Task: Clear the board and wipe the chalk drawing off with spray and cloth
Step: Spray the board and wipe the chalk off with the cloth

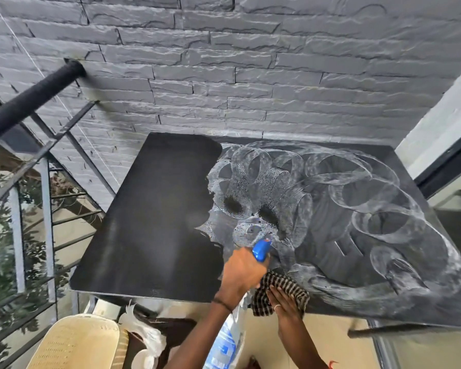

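Note:
A black board (149, 222) lies flat in front of me. Its left part is wiped dark; the right part carries a white chalk drawing (357, 209) of looping rings, speckled with wet spray spots near the middle. My left hand (240, 272) grips a spray bottle (261, 250) with a blue nozzle pointed at the drawing. At the board's near edge, my right hand (285, 299) presses flat on a brown checked cloth (280, 288).
A grey stone-brick wall (250, 75) stands behind the board. A black metal railing (32, 102) runs along the left, with foliage beyond. A cream plastic chair (77, 342) sits at the lower left. A glass door frame (442, 169) is at the right.

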A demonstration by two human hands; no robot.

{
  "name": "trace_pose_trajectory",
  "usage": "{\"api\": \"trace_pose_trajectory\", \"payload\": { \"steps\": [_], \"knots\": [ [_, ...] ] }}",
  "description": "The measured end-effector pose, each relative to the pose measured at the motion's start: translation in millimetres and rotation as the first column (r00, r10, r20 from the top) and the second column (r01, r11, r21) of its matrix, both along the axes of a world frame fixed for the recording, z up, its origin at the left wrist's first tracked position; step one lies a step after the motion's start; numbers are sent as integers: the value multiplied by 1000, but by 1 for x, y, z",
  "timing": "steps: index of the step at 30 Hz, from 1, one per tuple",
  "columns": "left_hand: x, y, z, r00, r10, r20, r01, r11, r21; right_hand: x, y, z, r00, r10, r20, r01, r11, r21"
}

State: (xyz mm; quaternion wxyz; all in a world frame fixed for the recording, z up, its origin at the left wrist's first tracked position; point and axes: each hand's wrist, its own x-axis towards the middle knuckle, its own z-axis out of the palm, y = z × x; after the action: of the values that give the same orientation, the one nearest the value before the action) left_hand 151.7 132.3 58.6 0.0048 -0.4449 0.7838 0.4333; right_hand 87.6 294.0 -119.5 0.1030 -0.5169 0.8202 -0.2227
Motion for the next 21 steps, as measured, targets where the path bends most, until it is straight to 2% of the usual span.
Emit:
{"api": "trace_pose_trajectory", "payload": {
  "steps": [5,9,13,17,21],
  "knots": [
    [52,-2,-13,983,181,7,-181,983,11,1,3,-9,999,-52,5,52,998,33],
    [93,-12,-21,936,352,24,-352,936,-25,3,5,-9,998,-68,4,68,997,32],
    [116,-12,-30,940,342,22,-342,940,-5,5,7,-5,997,-82,-7,82,995,50],
    [127,-10,-38,948,317,8,-317,948,12,0,9,-3,994,-95,43,91,991,99],
    [138,-10,-46,934,357,-29,-355,933,49,-12,-18,14,991,-128,45,125,989,81]
  ]
}}
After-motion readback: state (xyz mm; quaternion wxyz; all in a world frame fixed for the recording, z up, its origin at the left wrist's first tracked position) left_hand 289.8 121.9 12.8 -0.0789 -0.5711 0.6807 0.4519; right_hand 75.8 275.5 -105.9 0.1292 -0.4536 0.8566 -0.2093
